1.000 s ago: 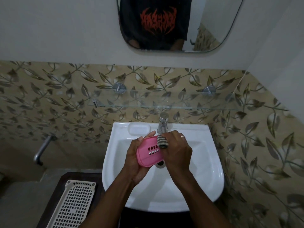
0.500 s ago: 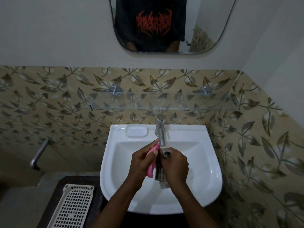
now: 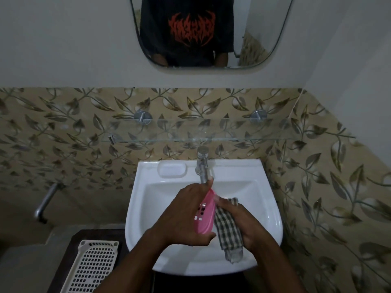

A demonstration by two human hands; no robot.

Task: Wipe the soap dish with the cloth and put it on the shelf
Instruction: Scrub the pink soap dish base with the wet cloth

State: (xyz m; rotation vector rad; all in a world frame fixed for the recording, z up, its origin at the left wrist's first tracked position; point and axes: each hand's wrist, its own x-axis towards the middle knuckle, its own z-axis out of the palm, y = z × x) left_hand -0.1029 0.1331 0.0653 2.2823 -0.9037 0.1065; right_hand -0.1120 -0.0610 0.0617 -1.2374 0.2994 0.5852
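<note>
Over the white basin [image 3: 268,210] my left hand [image 3: 179,214] grips a pink soap dish [image 3: 206,214], tilted on edge with its slotted side facing me. My right hand [image 3: 243,220] holds a checked cloth [image 3: 228,231] against the dish's right side, and the cloth's tail hangs down toward the basin's front rim. A glass shelf [image 3: 232,139] runs along the tiled wall above the tap, with nothing on it.
A chrome tap [image 3: 202,163] stands at the back of the basin, close above my fingertips. A moulded soap recess [image 3: 172,169] lies left of it. A white perforated basket [image 3: 93,269] sits on a dark stand at lower left. A mirror [image 3: 211,32] hangs above.
The dish has turned from flat-facing to edge-on and back to a slanted hold. The cloth, first bunched at my right fingertips, now hangs long along the dish's right side.
</note>
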